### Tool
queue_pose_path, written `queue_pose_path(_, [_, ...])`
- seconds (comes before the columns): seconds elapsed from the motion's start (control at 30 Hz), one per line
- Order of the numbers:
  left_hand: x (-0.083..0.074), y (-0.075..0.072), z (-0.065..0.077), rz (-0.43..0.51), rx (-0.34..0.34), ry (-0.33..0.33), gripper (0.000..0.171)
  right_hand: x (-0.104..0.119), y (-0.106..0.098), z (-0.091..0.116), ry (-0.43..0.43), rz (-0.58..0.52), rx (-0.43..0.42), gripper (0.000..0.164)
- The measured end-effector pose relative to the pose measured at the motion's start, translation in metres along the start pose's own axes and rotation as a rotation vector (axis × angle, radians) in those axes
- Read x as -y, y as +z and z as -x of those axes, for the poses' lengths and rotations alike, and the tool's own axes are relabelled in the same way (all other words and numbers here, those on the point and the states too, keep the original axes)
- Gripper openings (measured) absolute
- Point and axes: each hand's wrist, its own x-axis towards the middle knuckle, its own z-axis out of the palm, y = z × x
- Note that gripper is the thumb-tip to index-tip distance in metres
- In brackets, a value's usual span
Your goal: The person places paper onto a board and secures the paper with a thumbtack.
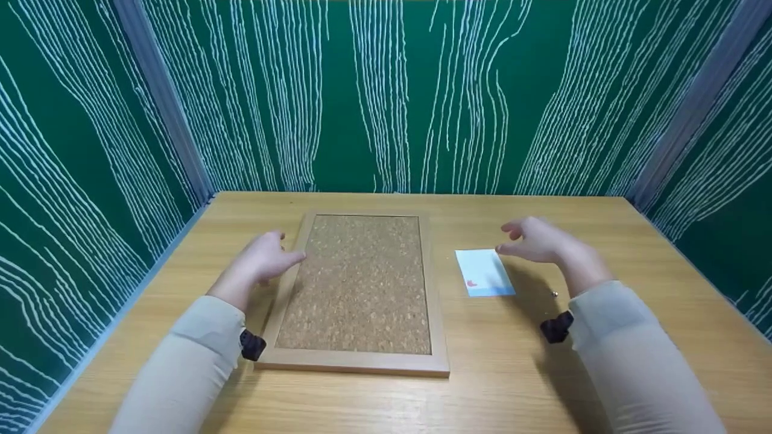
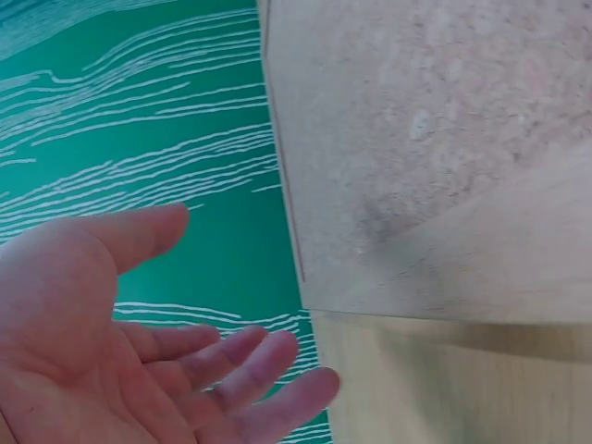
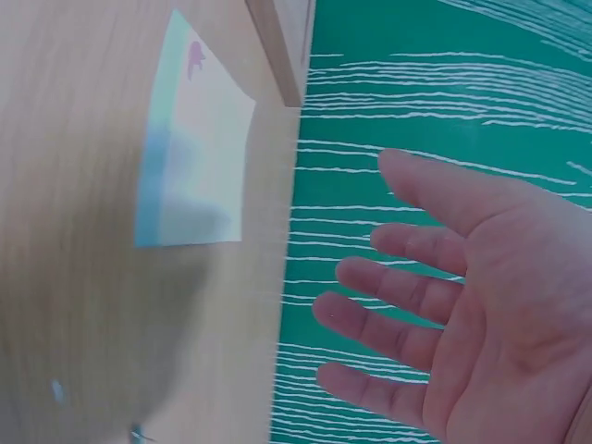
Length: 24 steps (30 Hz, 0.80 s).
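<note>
A cork board (image 1: pixel 362 283) in a light wooden frame lies on the table, left of the middle. My left hand (image 1: pixel 263 259) hovers at its left edge, the thumb overlapping the frame in the head view; in the left wrist view the palm is bare and the fingers are loosely bent. To the board's right lies a small pale sheet of paper (image 1: pixel 484 271) with a blue strip and a red mark. Beside the sheet's far right corner is my right hand (image 1: pixel 534 241), fingers spread and palm bare in the right wrist view.
A tiny shiny thing, like a pin (image 1: pixel 555 294), lies on the wooden table (image 1: pixel 482 386) below my right wrist. Another small pale bit (image 3: pixel 57 390) shows near it in the right wrist view. Green walls (image 1: pixel 374 90) with white wavy lines enclose the table at the back and sides.
</note>
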Motion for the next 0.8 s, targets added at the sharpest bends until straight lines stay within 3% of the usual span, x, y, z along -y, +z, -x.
queue_pose_path(0.1, [0.003,0.004,0.001,0.017,0.047,-0.044,0.080,-0.002,0.006,-0.005,0.037,-0.035,0.036,0.069])
queue_pose_path(0.3, [0.004,0.014,0.002,-0.037,0.128,-0.073,0.042,-0.010,0.016,-0.009,0.105,-0.061,0.136,0.080])
queue_pose_path(0.6, [0.010,0.019,-0.003,-0.155,0.131,-0.040,0.018,-0.014,0.033,-0.011,0.201,-0.028,0.175,0.096])
queue_pose_path(0.8, [0.011,0.020,-0.004,-0.135,0.150,-0.052,0.011,-0.017,0.041,-0.015,0.220,0.009,0.151,0.100])
